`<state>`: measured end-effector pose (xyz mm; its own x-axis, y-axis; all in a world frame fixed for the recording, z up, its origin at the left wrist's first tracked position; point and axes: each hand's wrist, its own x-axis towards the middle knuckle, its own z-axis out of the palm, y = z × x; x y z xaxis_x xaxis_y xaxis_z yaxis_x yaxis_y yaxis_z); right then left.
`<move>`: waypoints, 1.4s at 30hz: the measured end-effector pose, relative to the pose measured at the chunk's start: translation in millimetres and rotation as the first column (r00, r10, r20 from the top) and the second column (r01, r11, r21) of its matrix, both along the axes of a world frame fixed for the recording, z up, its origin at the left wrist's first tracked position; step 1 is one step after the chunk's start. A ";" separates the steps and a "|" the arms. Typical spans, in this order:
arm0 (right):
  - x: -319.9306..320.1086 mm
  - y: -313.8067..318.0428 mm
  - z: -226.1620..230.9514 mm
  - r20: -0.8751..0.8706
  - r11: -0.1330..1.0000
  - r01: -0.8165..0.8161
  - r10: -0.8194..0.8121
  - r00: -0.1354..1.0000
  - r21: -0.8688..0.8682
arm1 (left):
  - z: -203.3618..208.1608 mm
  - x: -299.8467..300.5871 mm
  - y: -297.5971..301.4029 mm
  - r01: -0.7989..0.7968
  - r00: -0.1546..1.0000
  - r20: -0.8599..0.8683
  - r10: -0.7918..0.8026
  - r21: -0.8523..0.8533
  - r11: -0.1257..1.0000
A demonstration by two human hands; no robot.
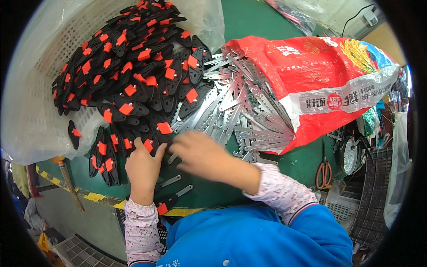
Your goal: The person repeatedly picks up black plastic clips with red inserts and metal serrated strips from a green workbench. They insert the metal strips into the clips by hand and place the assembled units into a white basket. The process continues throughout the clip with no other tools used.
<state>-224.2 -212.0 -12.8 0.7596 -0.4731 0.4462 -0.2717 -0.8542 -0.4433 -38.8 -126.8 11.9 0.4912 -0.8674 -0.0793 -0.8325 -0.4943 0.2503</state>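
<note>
My left hand (143,171) is closed at the near edge of a heap of black plastic holders, each with a red tab. Between its thumb and forefinger shows one black plastic holder (148,145). To its right, my right hand (202,155) is smeared by motion, so its grip cannot be made out; it is nearest to the toothed metal strips (227,118). Below my hands, two holders with metal strips sticking out lie at the table's edge, one a red-tabbed holder (163,206). The heap of black holders (133,89) rises at the far left.
Metal strips spill from a large red printed sack (307,66) lying on the green table (249,20). A perforated white basket (44,80) lined with clear plastic stands behind the heap. Red-handled scissors (324,173) lie at right; a wooden-handled tool (70,184) is at left.
</note>
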 end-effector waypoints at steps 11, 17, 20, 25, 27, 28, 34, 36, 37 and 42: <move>-83.8 -109.6 -16.2 -0.002 0.594 0.758 -0.787 0.617 -0.268 | -3.2 12.2 0.0 0.003 0.965 -0.260 -0.018 -0.057 0.998; -102.5 -83.5 -9.8 -0.279 0.888 0.436 -0.460 0.843 -0.147 | -15.9 21.8 24.7 0.048 0.956 -0.267 -0.123 -0.271 0.961; -116.1 -63.9 18.2 -0.372 0.979 0.206 -0.184 0.910 0.017 | -2.8 22.6 35.1 -0.133 0.816 -0.578 0.021 -0.153 0.979; -107.8 -60.6 11.0 -0.346 0.973 0.142 -0.200 0.917 -0.184 | 5.0 23.1 51.7 -0.074 0.779 -0.624 -0.064 -0.193 0.978; -88.3 -56.1 2.8 -0.288 0.951 0.180 -0.252 0.924 -0.252 | 1.4 18.8 59.5 0.009 0.821 -0.544 -0.172 -0.288 0.958; -80.1 -53.0 -4.9 -0.269 0.944 0.199 -0.270 0.925 -0.262 | 5.5 17.3 60.3 0.060 0.846 -0.502 -0.180 -0.245 0.968; -10.4 -22.2 -24.2 -0.122 0.925 0.274 -0.314 0.942 -0.265 | 1.7 25.1 71.1 0.213 0.878 -0.392 -0.276 -0.196 0.957; 4.6 -20.1 -27.5 -0.098 0.949 0.234 -0.258 0.961 -0.210 | -2.2 30.4 77.7 0.214 0.873 -0.403 -0.274 -0.189 0.958; 11.5 -19.4 -28.0 -0.085 0.961 0.209 -0.227 0.970 -0.180 | 0.2 31.8 80.5 0.217 0.855 -0.439 -0.277 -0.182 0.959; 32.1 -10.3 22.6 0.207 0.982 0.154 -0.129 0.970 -0.113 | 5.1 37.4 94.4 0.218 0.845 -0.430 -0.318 -0.266 0.939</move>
<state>-192.0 -222.4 9.7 0.5795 -0.4992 0.6442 -0.3119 -0.8661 -0.3907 -1.4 -32.5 17.0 0.1869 -0.9812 -0.0487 -0.6887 -0.1662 0.7058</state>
